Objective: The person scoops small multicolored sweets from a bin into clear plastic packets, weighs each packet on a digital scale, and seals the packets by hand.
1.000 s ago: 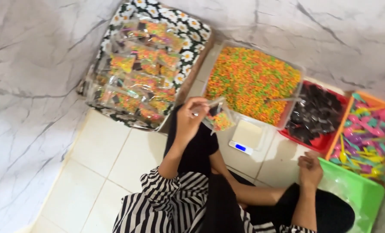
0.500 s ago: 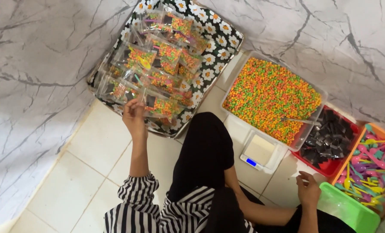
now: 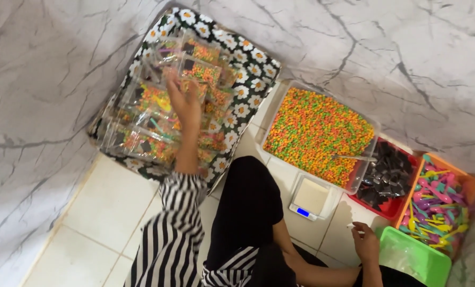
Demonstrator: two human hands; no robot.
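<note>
Overhead, left hand [image 3: 186, 103] fingers spread above clear snack packets [image 3: 157, 127]; right hand [image 3: 366, 243] pinches something small.

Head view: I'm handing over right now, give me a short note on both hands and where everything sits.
Left hand: stretched over the daisy-patterned black tray, on the clear filled packets piled there; grip unclear.
Right hand: by the green plastic bin, pinching something small and white.
Clear tub of orange-green pellets, small digital scale, red tray of dark pieces, orange tray of coloured plastic spoons sit alongside.
Done: many packets filled.
Left: pellets, dark pieces and spoons remain.
</note>
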